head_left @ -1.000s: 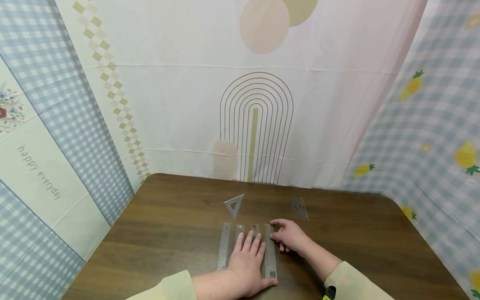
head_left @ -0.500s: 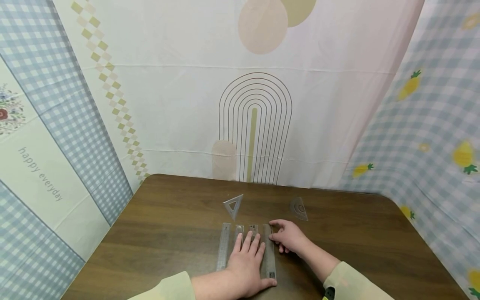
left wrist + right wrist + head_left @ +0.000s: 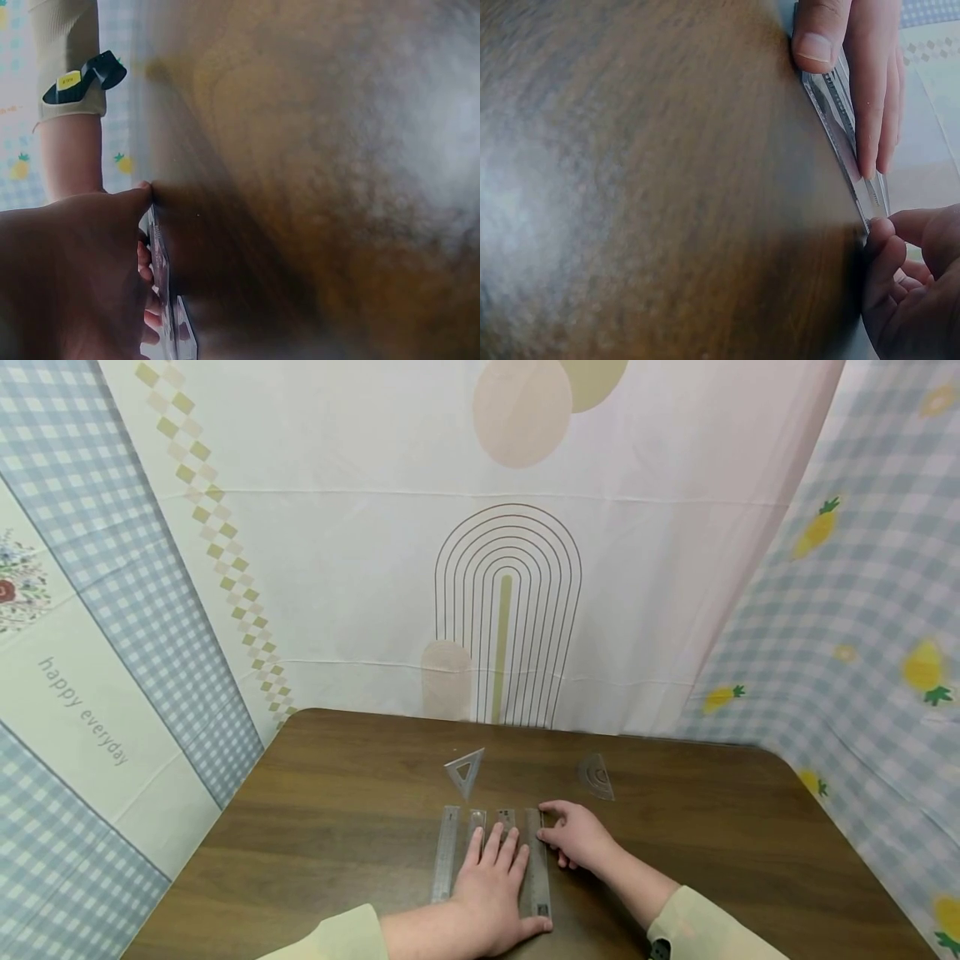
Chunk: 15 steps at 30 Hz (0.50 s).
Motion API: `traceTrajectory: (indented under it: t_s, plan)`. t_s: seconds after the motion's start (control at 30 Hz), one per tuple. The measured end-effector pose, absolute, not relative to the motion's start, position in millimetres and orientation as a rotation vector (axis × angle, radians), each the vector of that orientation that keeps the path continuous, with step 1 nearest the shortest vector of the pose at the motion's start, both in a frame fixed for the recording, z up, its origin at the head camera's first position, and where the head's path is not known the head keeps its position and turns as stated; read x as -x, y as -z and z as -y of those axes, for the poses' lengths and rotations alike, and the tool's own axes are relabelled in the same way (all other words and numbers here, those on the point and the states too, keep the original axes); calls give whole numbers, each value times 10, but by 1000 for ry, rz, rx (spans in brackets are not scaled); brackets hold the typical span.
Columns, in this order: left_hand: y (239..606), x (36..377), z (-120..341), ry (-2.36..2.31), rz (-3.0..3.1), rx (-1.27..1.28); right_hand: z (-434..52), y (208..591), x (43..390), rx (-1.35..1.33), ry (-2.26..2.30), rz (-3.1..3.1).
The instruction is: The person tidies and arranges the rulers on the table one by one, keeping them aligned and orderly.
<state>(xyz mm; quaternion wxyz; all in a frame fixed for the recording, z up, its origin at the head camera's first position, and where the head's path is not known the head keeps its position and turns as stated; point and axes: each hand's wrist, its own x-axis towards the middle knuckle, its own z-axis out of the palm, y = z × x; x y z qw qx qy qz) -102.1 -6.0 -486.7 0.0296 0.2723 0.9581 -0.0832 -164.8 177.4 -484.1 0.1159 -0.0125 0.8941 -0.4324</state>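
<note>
Head view: left hand (image 3: 489, 887) flat over rulers (image 3: 537, 870) as before, right hand's (image 3: 582, 835) grip unclear

**Clear Rulers (image 3: 446, 860) Lined Up Four Abreast**

Four transparent rulers lie flat, roughly parallel, on the dark wood table (image 3: 322, 827). My left hand (image 3: 489, 889) partly covers the middle two, thumb at the rightmost ruler's (image 3: 537, 868) near end; my right hand (image 3: 579, 833) touches its far end.

Your sleeves (image 3: 337, 935): pale yellow-green. Before you: brown wood-grained desk (image 3: 330, 810); clear, colourless rulers (image 3: 446, 852), dark markings; white backdrop (image 3: 337, 585), olive-and-beige diamonds (image 3: 238, 562); blue-and-white checked cloth (image 3: 787, 635) rightward, yellow pineapples (image 3: 816, 533).
</note>
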Motion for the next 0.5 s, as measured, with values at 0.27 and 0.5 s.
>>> traceTrajectory:
  t_s: [0.27,0.5]
  plan:
    - [4792,997,65,237,-2938,-833,-1758,4831,1643,27,1266,-2615]
    - [4788,996,66,245,-2931,-834,-1756,4827,1639,28,1253,-2626]
